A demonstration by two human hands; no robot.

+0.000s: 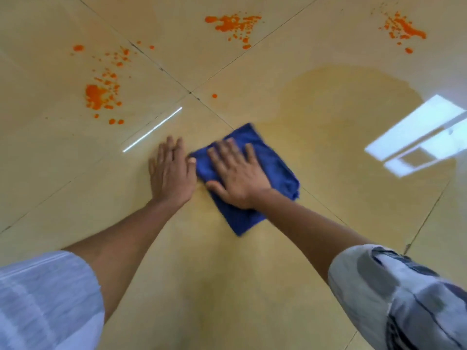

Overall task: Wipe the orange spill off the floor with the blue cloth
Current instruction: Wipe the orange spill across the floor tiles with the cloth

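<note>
— Blue cloth (275, 170), folded, flat on the tiled floor (227, 286) near the middle, pinned under the right hand (238, 176); fingers (227, 147) spread and straight, pressing down, not curled round the fabric.

— And the left hand (171, 175)?

— Just beside the cloth's left edge, palm down on bare tile, fingers straight and close together, holding nothing.

— Progress?

— Wet-looking, darker sheen (353, 114) beyond and right of the cloth, free of orange: likely ground already wiped. Three patches untouched, though. Left splatter (97, 94) well apart from the cloth; far splatter (233, 24) at top centre; right splatter (404, 29) in the top corner. One lone orange drop (214, 96) nearer, just past the tile joint.

— So, mostly undone?

— By the look of it, yes: most of the wiping left, with a long reach forward to each patch.
</note>
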